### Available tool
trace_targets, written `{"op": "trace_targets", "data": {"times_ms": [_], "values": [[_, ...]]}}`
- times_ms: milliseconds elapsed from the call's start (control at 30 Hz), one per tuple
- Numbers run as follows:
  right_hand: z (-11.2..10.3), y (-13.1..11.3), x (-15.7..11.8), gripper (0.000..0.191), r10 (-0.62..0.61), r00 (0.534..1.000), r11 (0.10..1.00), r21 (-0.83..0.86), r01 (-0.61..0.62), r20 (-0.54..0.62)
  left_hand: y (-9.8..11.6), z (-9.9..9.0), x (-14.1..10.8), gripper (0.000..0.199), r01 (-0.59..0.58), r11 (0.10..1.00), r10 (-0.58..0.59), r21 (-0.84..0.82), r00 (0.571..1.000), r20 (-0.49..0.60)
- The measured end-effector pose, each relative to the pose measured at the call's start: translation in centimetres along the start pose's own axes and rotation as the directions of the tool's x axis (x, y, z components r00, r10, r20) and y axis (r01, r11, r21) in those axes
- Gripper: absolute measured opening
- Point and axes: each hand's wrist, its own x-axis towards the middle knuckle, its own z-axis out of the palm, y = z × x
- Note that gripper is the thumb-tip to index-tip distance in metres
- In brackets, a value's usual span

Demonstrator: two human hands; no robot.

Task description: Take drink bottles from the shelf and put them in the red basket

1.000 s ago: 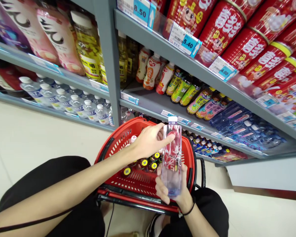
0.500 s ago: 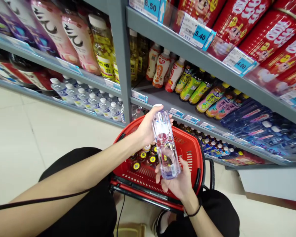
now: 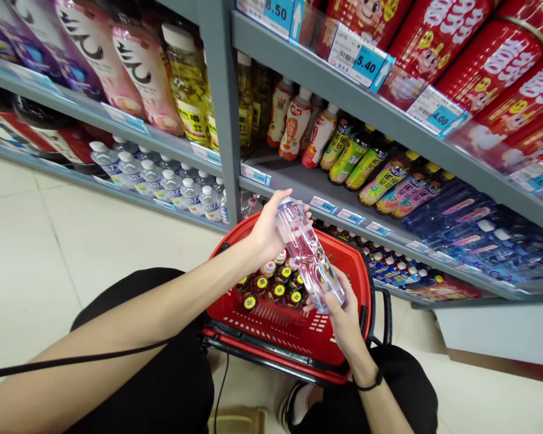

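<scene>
A clear plastic bottle (image 3: 308, 256) is held tilted above a red shopping basket (image 3: 348, 256), its capped end up and to the left. My left hand (image 3: 271, 226) is wrapped around the upper end near the cap. Around the lower end, my right hand (image 3: 341, 301) grips with thumb and fingers. Beneath the bottle, several dark bottles with yellow caps (image 3: 262, 283) stand in the left part of the basket, a few white-capped ones (image 3: 268, 268) beside them. Part of this group is hidden behind the clear bottle.
Grey shelving (image 3: 221, 108) runs in front of the basket. Tea bottles (image 3: 382, 181) and blue-tinted bottles (image 3: 484, 235) fill the right shelf. Small water bottles (image 3: 169, 187) stand low on the left. Red cans (image 3: 493, 72) sit at upper right. A black basket handle (image 3: 387, 316) sticks out on the right.
The clear bottle has tilted further, its lower end swinging right and slightly up. My right hand has moved up and right and closed around that end.
</scene>
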Motion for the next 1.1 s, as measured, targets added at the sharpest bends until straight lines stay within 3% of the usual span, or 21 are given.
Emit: {"op": "trace_targets", "data": {"times_ms": [233, 400, 700, 767, 933, 1033, 1100], "values": [[-0.4, 1.4, 0.1, 0.061, -0.231, 0.97, 0.92, -0.341, 0.194, -0.072, 0.4, -0.1, 0.1, 0.022, -0.005, 0.999, 0.004, -0.031, 1.0, -0.017], [-0.8, 1.5, 0.1, 0.06, -0.342, 0.932, 0.835, -0.493, 0.244, -0.117, 0.4, -0.3, 0.3, 0.022, -0.001, 0.999, 0.0, -0.034, 1.0, -0.025], [-1.9, 2.1, 0.4, 0.054, -0.575, 0.814, 0.623, -0.69, 0.369, -0.084, 0.5, -0.2, 0.2, 0.025, 0.008, 0.994, -0.009, -0.113, 1.0, -0.011], [-1.8, 1.9, 0.4, 0.055, -0.553, 0.829, 0.64, -0.68, 0.358, -0.084, 0.5, -0.2, 0.1, 0.027, 0.0, 0.995, -0.003, -0.105, 1.0, -0.023], [-1.2, 1.4, 0.2, 0.061, -0.36, 0.925, 0.811, -0.531, 0.245, -0.124, 0.8, -0.4, -0.2, 0.033, -0.037, 0.999, 0.038, 0.02, 0.998, -0.056], [-0.9, 1.3, 0.1, 0.059, -0.296, 0.945, 0.866, -0.457, 0.203, -0.142, 0.9, -0.4, -0.4, 0.034, -0.043, 0.998, 0.043, 0.045, 0.999, -0.009], [-0.7, 1.4, 0.0, 0.061, -0.315, 0.937, 0.859, -0.464, 0.216, -0.148, 0.8, -0.4, -0.4, 0.035, -0.044, 0.998, 0.043, 0.04, 0.999, 0.025]]}}
